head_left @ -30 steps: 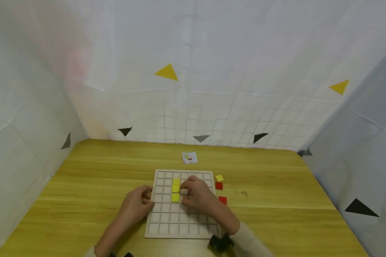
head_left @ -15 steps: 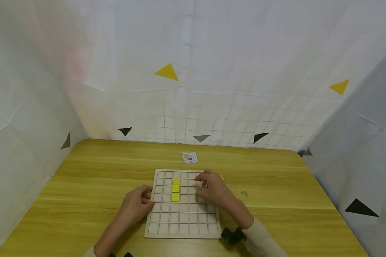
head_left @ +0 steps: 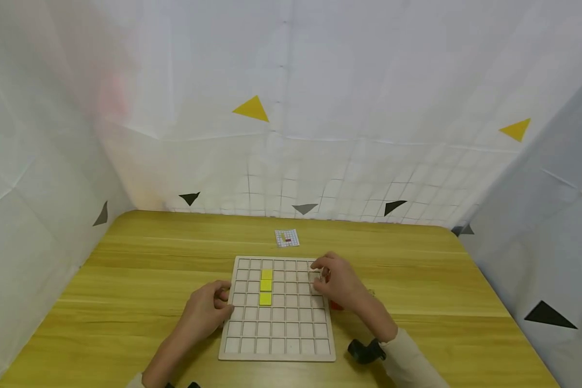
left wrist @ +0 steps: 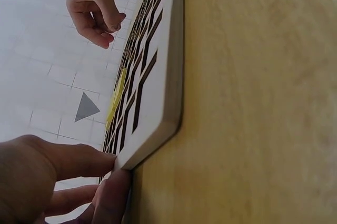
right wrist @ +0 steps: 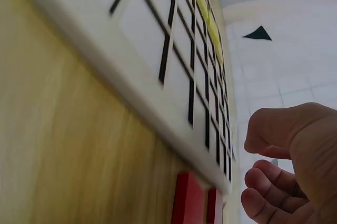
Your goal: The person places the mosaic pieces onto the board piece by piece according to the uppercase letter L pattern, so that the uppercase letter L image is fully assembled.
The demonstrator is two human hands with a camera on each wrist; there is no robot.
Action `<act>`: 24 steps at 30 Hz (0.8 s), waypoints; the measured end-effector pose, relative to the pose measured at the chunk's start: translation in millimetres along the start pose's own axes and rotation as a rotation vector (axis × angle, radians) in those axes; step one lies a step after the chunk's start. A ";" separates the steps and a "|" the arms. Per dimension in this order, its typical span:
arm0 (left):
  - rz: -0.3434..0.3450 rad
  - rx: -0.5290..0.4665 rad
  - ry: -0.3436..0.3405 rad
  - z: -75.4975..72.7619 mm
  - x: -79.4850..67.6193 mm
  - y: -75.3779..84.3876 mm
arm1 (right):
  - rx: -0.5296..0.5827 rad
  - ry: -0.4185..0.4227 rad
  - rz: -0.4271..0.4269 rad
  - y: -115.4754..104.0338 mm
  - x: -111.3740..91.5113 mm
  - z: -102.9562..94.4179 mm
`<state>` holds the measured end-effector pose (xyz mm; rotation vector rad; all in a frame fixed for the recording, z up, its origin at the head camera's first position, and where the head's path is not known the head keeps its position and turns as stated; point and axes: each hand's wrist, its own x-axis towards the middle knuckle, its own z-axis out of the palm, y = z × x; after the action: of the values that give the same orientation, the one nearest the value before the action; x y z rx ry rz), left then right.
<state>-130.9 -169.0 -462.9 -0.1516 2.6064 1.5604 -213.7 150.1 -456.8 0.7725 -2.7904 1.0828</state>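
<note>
A pale wooden grid board [head_left: 277, 357] lies flat on the table. Three yellow square tiles [head_left: 266, 285] stand in one column of its cells. My left hand [head_left: 207, 306] holds the board's left edge; in the left wrist view, finger and thumb pinch the rim near a corner. Over the right edge hovers my right hand [head_left: 341, 283], fingers loosely bent, with nothing between thumb and fingers in the right wrist view. Beneath it, a red tile [head_left: 337, 306] peeks out beside the board. Two red tiles [right wrist: 188, 200] appear in the right wrist view.
Behind the board lies a small printed card [head_left: 287, 238] with a coloured grid pattern. White sheets [head_left: 291, 108] with triangle marks surround the wooden table [head_left: 417, 280]. A black wrist device [head_left: 366, 351] sits by the right sleeve.
My right hand has moved from beside the yellow tiles rightward to the board's right edge, covering the loose tiles there. The left hand and the three yellow tiles have stayed put.
</note>
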 end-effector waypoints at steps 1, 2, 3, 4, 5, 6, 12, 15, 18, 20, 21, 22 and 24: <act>0.000 -0.001 0.001 0.0 0.0 0.0 | -0.005 0.002 0.007 2.1 0.0 -1.5; 0.002 0.002 0.004 0.1 0.0 0.0 | -0.009 0.004 0.010 4.1 0.1 -3.0; 0.002 0.003 0.004 0.2 0.1 -0.1 | -0.016 0.006 0.017 6.3 0.0 -4.5; 0.002 0.003 0.004 0.3 0.1 0.0 | -0.021 0.009 0.021 9.0 -0.1 -5.7; 0.002 0.005 0.005 0.4 0.2 -0.1 | -0.026 0.013 0.024 11.4 -0.4 -6.8; 0.001 0.005 0.005 0.4 0.2 -0.1 | -0.033 0.017 0.022 14.1 -0.4 -7.6; 0.000 0.007 0.004 0.7 0.4 -0.3 | -0.086 0.053 0.022 29.3 -2.1 -10.1; 0.005 0.003 0.001 0.8 0.5 -0.8 | -0.093 0.067 0.018 34.4 -4.3 -11.5; 0.013 0.001 0.001 1.0 0.6 -1.7 | -0.091 0.079 0.000 37.5 -6.0 -13.1; 0.018 0.002 0.003 1.2 0.9 -2.5 | -0.093 0.088 -0.019 39.0 -6.4 -14.4; 0.021 0.003 0.004 1.3 1.0 -2.9 | -0.098 0.089 -0.021 40.0 -6.4 -14.8; 0.023 0.004 0.005 1.4 1.3 -3.3 | -0.103 0.091 -0.022 40.9 -6.2 -15.5; 0.026 0.004 0.006 1.6 1.7 -3.7 | -0.115 0.091 -0.018 43.0 -5.9 -16.7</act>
<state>-132.0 -169.4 -467.0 -0.1231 2.6263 1.5645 -230.8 190.6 -472.2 0.7161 -2.7359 0.9213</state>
